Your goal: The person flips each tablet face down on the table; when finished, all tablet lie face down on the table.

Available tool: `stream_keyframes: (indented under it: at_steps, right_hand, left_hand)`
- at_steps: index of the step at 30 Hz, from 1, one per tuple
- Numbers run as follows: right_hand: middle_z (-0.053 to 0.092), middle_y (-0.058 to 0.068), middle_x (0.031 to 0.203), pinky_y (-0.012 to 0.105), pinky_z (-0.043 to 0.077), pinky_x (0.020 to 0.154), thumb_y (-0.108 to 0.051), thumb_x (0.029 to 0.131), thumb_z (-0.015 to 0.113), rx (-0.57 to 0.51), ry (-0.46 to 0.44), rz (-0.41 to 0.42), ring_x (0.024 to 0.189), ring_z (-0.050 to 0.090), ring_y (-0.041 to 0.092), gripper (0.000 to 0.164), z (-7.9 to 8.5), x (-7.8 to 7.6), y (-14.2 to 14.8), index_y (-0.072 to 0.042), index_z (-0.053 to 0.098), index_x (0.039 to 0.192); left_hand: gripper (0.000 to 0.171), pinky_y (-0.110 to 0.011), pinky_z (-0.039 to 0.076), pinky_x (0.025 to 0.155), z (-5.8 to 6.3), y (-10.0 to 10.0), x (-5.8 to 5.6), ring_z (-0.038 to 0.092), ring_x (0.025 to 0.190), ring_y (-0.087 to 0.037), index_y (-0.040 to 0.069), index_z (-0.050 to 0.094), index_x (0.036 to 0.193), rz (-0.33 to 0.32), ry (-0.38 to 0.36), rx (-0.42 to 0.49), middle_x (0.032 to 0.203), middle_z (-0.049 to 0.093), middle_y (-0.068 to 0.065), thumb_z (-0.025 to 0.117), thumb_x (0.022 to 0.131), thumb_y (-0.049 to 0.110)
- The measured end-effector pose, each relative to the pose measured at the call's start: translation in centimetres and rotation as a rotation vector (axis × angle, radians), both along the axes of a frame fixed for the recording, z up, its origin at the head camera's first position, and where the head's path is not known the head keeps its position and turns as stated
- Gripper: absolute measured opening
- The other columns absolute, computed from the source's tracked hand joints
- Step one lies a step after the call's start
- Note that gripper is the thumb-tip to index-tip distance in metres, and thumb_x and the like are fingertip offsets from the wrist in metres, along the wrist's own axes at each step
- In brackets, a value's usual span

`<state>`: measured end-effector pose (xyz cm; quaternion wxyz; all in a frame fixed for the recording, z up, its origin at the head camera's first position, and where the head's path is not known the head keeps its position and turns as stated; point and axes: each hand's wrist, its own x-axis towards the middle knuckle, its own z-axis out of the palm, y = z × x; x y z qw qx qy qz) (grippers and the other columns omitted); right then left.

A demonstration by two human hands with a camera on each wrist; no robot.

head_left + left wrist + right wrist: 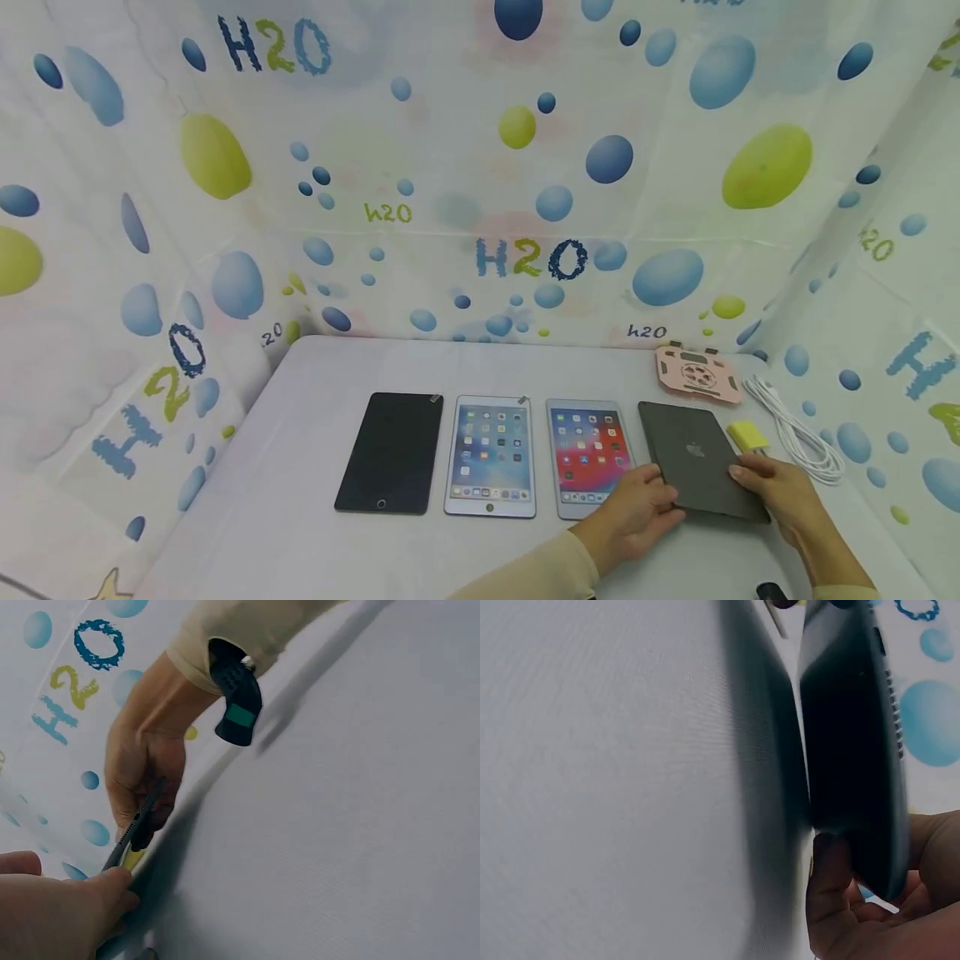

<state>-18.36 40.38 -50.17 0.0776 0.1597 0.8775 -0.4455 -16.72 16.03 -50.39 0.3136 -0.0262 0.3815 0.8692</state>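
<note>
A dark grey tablet (678,437) with an apple logo lies back side up between my two hands at the right of the table in the head view. My left hand (630,512) grips its near left edge, fingertips low at the rim. At the right edge my right hand (780,496) pinches it, thumb on the back. The right wrist view shows the tablet's dark underside (847,750) tilted up from the table, with fingers of the right hand (832,900) underneath. Seen edge-on in the left wrist view, the tablet (135,821) spans both hands.
Left of the hands lie a black tablet (390,454), a white tablet (491,454) and another white tablet (588,442) with lit-looking screens on the white pair. Behind stand a pink folding stand (697,375), a yellow charger plug (746,435) and a coiled white cable (798,433).
</note>
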Motion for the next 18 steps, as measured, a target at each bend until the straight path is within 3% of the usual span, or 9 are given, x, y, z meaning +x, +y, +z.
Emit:
stream_keyframes:
  at_steps: [4, 8, 9, 11, 15, 16, 18]
  right_hand:
    - [0.053, 0.037, 0.137, 0.063, 0.047, 0.097, -0.041, 0.096, 0.07, 0.146, 0.001, 0.034, 0.127, 0.047, 0.056, 0.071, 0.1, -0.2, -0.6, 0.014, 0.052, 0.137]
    - [0.062, 0.035, 0.124, 0.059, 0.052, 0.086, -0.042, 0.094, 0.071, 0.303, 0.013, 0.072, 0.114, 0.056, 0.053, 0.066, 0.2, -0.4, -1.0, 0.014, 0.059, 0.127]
    - [0.063, 0.035, 0.122, 0.059, 0.052, 0.084, -0.041, 0.094, 0.072, 0.33, 0.02, 0.08, 0.112, 0.058, 0.053, 0.064, 0.1, -0.5, -1.1, 0.015, 0.06, 0.125]
    - [0.065, 0.034, 0.116, 0.058, 0.051, 0.082, -0.04, 0.092, 0.073, 0.386, 0.028, 0.097, 0.106, 0.06, 0.051, 0.064, 0.0, -0.6, -1.2, 0.015, 0.061, 0.122]
    - [0.068, 0.031, 0.106, 0.056, 0.052, 0.076, -0.039, 0.09, 0.076, 0.504, 0.012, 0.132, 0.096, 0.065, 0.048, 0.066, 0.1, -0.7, -1.4, 0.016, 0.058, 0.122]
    - [0.068, 0.032, 0.107, 0.056, 0.052, 0.075, -0.038, 0.09, 0.076, 0.539, 0.011, 0.142, 0.096, 0.065, 0.049, 0.067, 0.2, -0.7, -1.5, 0.017, 0.058, 0.123]
    - [0.067, 0.033, 0.109, 0.057, 0.053, 0.074, -0.034, 0.09, 0.076, 0.591, 0.032, 0.149, 0.098, 0.064, 0.05, 0.065, 0.7, -0.5, -2.1, 0.017, 0.056, 0.126]
  left_hand:
    - [0.059, -0.068, 0.015, 0.118, -0.1, -0.6, 0.1, 0.02, 0.147, -0.055, -0.02, 0.023, 0.15, 0.012, -0.018, -0.029, 0.156, 0.028, -0.039, 0.045, 0.096, -0.011]
    - [0.063, -0.066, 0.009, 0.12, 0.5, -1.6, 0.2, 0.007, 0.149, -0.056, -0.016, 0.02, 0.154, -0.032, 0.001, -0.013, 0.161, 0.013, -0.038, 0.046, 0.098, -0.005]
    - [0.063, -0.066, 0.008, 0.121, 0.6, -1.9, 0.2, 0.022, 0.147, -0.054, -0.014, 0.02, 0.155, -0.045, 0.004, -0.01, 0.159, 0.019, -0.037, 0.046, 0.098, -0.003]
    - [0.064, -0.065, 0.009, 0.121, 0.9, -2.9, 0.3, 0.021, 0.149, -0.052, -0.013, 0.019, 0.156, -0.057, 0.011, 0.007, 0.161, 0.018, -0.036, 0.047, 0.099, 0.0]
    - [0.063, -0.062, 0.022, 0.12, 1.4, -5.7, 0.3, 0.039, 0.141, -0.044, -0.008, 0.026, 0.156, 0.025, 0.035, -0.033, 0.157, 0.032, -0.031, 0.051, 0.1, 0.008]
    - [0.063, -0.061, 0.025, 0.119, 1.6, -6.5, 0.2, 0.026, 0.149, -0.048, -0.007, 0.027, 0.156, 0.054, 0.047, -0.052, 0.16, 0.027, -0.031, 0.053, 0.101, 0.009]
    - [0.065, -0.058, 0.029, 0.119, 1.8, -8.2, -0.2, 0.031, 0.148, -0.045, -0.005, 0.028, 0.157, 0.103, 0.082, -0.123, 0.16, 0.029, -0.029, 0.055, 0.101, 0.014]
